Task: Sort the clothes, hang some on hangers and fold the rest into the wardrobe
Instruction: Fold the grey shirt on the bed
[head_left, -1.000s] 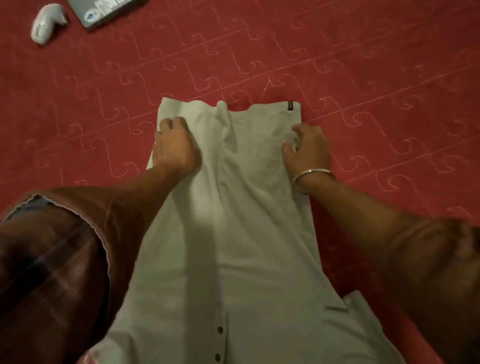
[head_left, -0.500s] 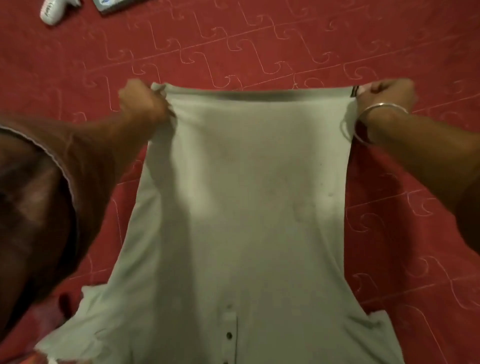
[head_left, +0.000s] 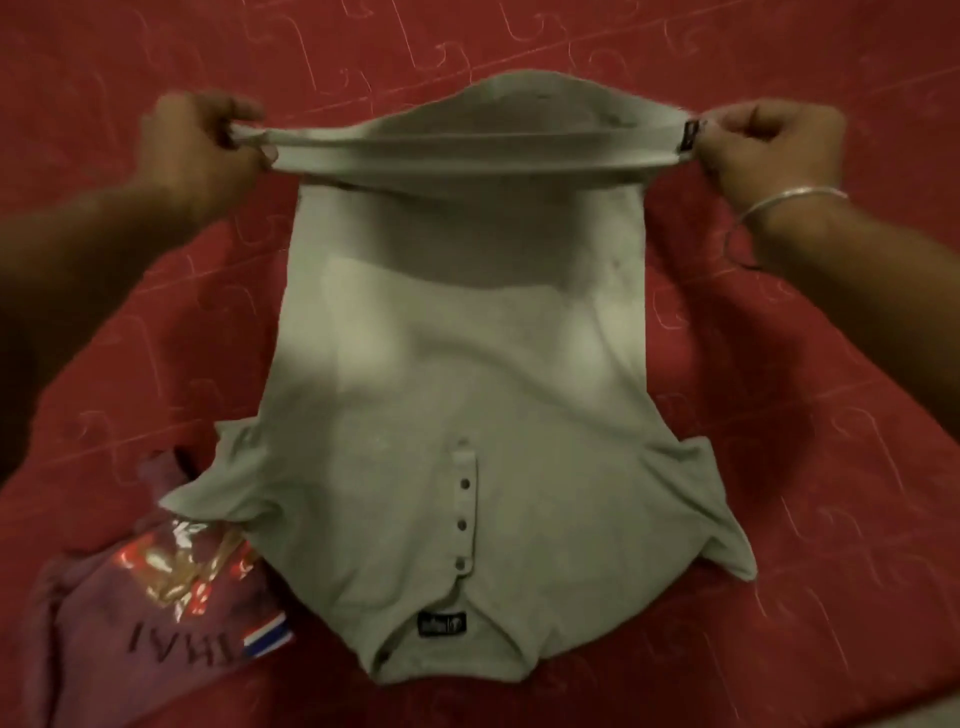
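Note:
A pale grey polo shirt (head_left: 467, 395) lies face up on the red bedspread (head_left: 810, 467), collar and button placket toward me. Its bottom hem is raised off the bed and stretched taut between my hands. My left hand (head_left: 200, 150) pinches the hem's left corner. The hem's right corner, beside a small black tag, is gripped by my right hand (head_left: 769, 143), which wears a silver bangle. The lifted hem curls back over the shirt's body.
A maroon printed T-shirt (head_left: 156, 613) lies at the lower left, partly under the polo's left sleeve. The red patterned bedspread stretches on all sides of the clothes.
Both hands took hold of the hem corners, lifted them off the bed and drew them toward me. The view tilted down, so the collar and the maroon T-shirt now show.

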